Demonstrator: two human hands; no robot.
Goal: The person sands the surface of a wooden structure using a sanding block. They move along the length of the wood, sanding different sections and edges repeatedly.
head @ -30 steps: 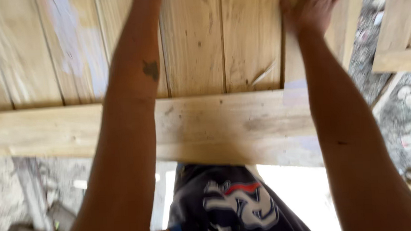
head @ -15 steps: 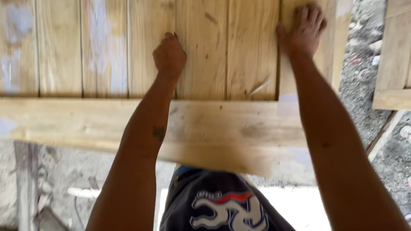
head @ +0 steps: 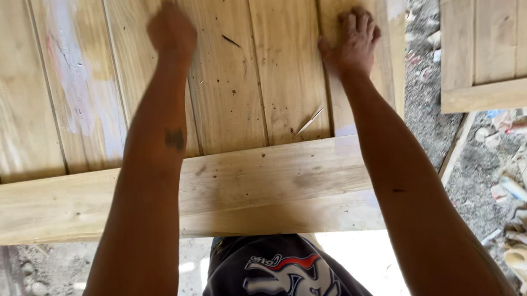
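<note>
Item: panelled wooden door (head: 226,96), pale timber, lying flat before me at about waist height, its near cross rail (head: 265,186) running left to right just above my dark shorts (head: 281,277). Boards: vertical planks already seated side by side and butting the rail; joints look closed, though one loose splinter (head: 310,121) lies near the rail by the right-hand seam. Surface: a whitish smear of filler or paint (head: 74,97) on the left planks, scattered dark specks mid-panel, so I judge finishing not yet done. My left hand (head: 171,30): curled into a loose fist, knuckles down on a plank, holding nothing. My right hand (head: 353,40): fingers spread and pressed flat on the outermost plank just beside the right stile (head: 389,48), gripping nothing. Assembly reads as largely complete; pressing, checking and cleaning appear to remain. Adjacent: a second wooden panel (head: 490,43) to the right, apart from mine, over gravel ground (head: 427,99) littered with offcuts and scraps (head: 521,213).
</note>
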